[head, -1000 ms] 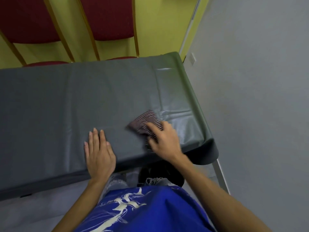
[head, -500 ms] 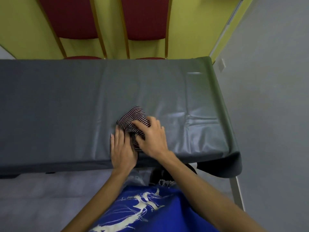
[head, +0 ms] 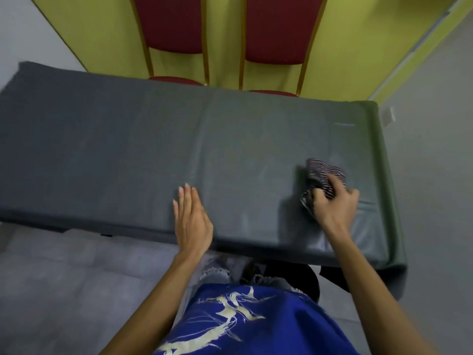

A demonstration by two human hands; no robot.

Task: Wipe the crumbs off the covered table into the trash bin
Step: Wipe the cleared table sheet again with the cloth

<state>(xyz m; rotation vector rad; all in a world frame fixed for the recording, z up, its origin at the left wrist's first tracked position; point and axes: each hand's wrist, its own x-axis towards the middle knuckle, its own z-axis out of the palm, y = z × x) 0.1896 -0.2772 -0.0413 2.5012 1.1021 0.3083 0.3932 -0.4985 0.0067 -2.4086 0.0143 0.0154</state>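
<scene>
A long table under a dark grey cover (head: 128, 149) fills the middle of the head view. My right hand (head: 335, 208) presses a bunched striped cloth (head: 321, 176) onto the cover near the table's right end, fingers curled over it. My left hand (head: 192, 219) lies flat on the cover by the near edge, fingers together and empty. A dark round trash bin (head: 311, 278) shows partly under the near edge, by my legs, mostly hidden by the cover and my shirt. No crumbs can be made out on the cover.
Two red chairs with gold frames (head: 171, 34) (head: 279, 34) stand behind the table against a yellow wall. The cover's corner (head: 394, 275) hangs down at the near right. Grey floor (head: 435, 175) runs along the right side.
My right hand has swept the cloth rightward, away from my left hand, toward the table's right end. The left hand stays flat near the front edge. The view has shifted left.
</scene>
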